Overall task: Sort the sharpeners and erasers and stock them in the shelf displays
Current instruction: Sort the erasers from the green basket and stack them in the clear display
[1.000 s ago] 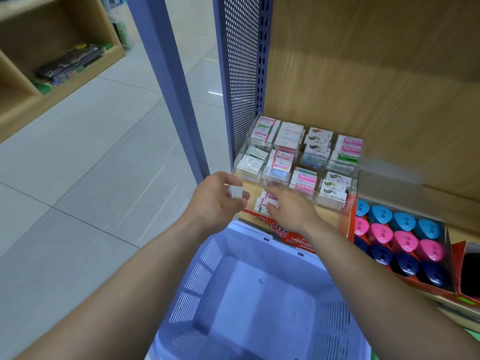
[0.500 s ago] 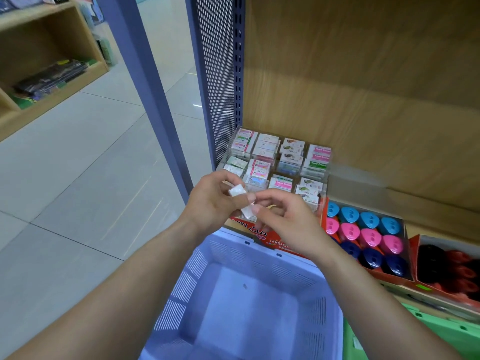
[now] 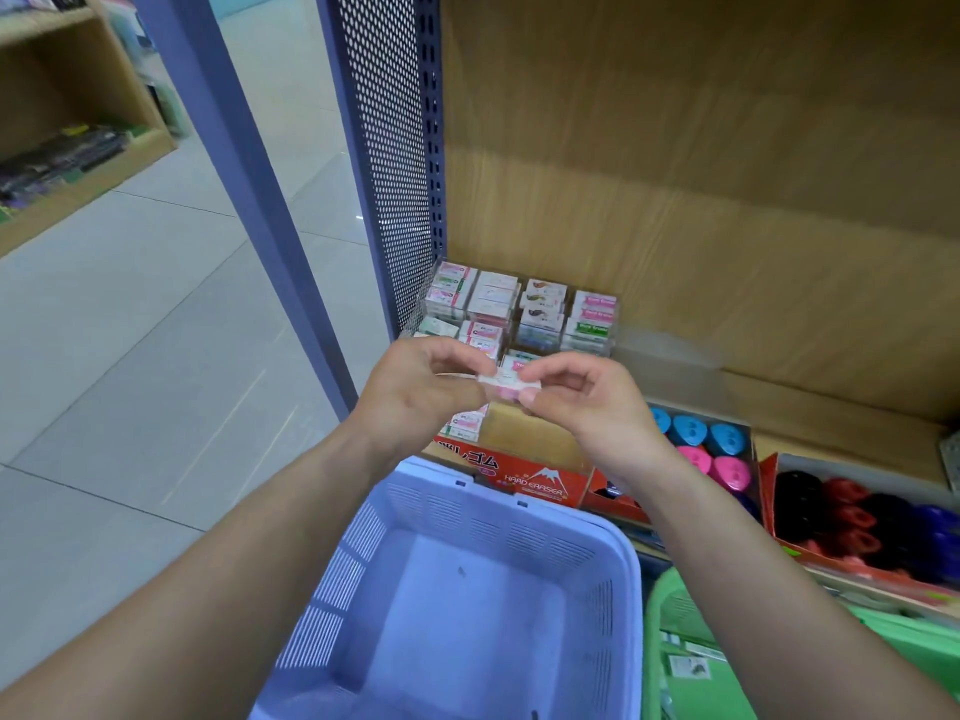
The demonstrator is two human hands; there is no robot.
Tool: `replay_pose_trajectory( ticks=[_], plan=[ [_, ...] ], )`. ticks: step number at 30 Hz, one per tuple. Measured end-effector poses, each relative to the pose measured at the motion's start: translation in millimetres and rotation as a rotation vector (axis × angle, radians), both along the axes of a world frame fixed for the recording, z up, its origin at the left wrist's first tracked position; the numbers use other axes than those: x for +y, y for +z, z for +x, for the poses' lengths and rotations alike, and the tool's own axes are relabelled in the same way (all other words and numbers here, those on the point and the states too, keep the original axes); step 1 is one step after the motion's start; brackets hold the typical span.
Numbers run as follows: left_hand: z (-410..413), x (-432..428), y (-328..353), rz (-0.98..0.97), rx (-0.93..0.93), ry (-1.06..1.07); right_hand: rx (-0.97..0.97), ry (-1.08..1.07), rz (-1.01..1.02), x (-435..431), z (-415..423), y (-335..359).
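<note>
A lavender plastic basket (image 3: 332, 589) sits nearest the camera below the person's forearms, and the rim of a green basket (image 3: 675, 605) shows just beside it on the right. Above the lavender basket's far edge, the left hand (image 3: 415, 392) and right hand (image 3: 587, 402) meet in front of the shelf. Each pinches one end of a small wrapped eraser (image 3: 511, 384) between thumb and fingertips, with the other fingers loosely curled. The eraser, white with a pink band, is held level in the air between the two hands, clear of the shelf and above the basket.

Just behind the hands, a red carton printed "HARD ERASER" (image 3: 535, 483) stands at the shelf's front edge, with a few wrapped erasers in its left part. Behind it, a clear compartmented display (image 3: 519, 314) holds rows of packaged erasers against the perforated blue side panel (image 3: 395, 148). To the right, a tray of blue and pink sharpeners (image 3: 701, 444) sits beside a box of dark red, black and blue sharpeners (image 3: 857, 517). A wood-grain back panel (image 3: 675, 200) rises behind the stock. Far left, across the tiled floor (image 3: 130, 356), a wooden shelf unit (image 3: 78, 148) holds dark packets too blurred to identify.
</note>
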State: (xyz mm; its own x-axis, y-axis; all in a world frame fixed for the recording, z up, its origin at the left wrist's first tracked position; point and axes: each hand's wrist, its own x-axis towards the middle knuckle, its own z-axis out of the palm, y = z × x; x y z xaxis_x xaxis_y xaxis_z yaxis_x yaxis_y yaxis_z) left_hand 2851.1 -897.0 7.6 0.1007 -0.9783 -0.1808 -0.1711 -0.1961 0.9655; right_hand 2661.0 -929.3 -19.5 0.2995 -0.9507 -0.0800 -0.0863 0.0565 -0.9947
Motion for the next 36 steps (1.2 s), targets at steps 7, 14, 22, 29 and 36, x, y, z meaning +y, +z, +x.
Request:
replay_pose_trajectory(
  ticks=[7,14,22,29,36],
  plan=[
    [0.3,-1.4,-1.0,0.019,-0.047,-0.012,0.048,0.027,-0.002,-0.4,-0.4,0.0],
    [3.7,-2.2,-9.4,0.033,-0.096,0.002,0.093,0.063,0.026,-7.8,2.1,-6.0],
    [33.7,3.4,-29.6,0.143,-0.663,-0.094,0.432,0.215,0.09,-35.2,6.7,-38.7],
    [54.7,6.8,-30.6,0.189,-0.908,-0.102,0.463,0.074,0.001,-76.9,32.6,-66.7],
    [59.6,2.5,-30.1,0.172,-0.91,-0.069,0.584,0.014,-0.284,-132.1,94.1,-75.2]
  ],
)
